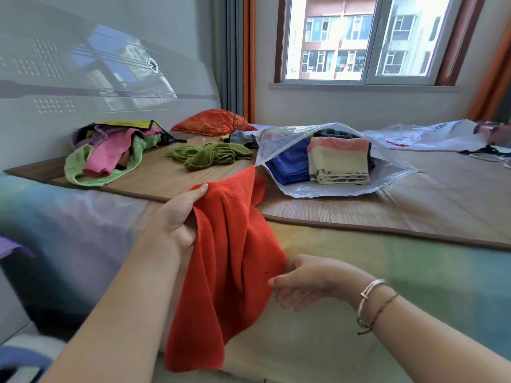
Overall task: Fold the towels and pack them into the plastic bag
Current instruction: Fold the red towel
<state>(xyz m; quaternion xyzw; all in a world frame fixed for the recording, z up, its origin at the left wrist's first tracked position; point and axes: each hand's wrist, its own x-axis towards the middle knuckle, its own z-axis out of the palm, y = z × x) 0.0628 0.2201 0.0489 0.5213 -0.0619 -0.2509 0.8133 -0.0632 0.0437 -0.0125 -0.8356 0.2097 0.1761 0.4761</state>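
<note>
A red towel (229,258) hangs unfolded in front of the bed. My left hand (177,214) grips its upper edge, thumb on top. My right hand (307,280) pinches its right side lower down. Behind it, a clear plastic bag (387,172) lies open on the bamboo mat (414,205), holding a folded blue towel (290,164) and a folded cream and pink striped towel (340,161). An unfolded olive green towel (213,156) lies on the mat to the left of the bag. Further left is a pile of mixed towels (110,156), pink and light green on top.
An orange-red cushion (213,123) rests at the back by the headboard (96,78). A second plastic bag (431,135) lies at the far right under the window. The bed's front edge, covered with a pastel sheet (359,250), runs across below the mat.
</note>
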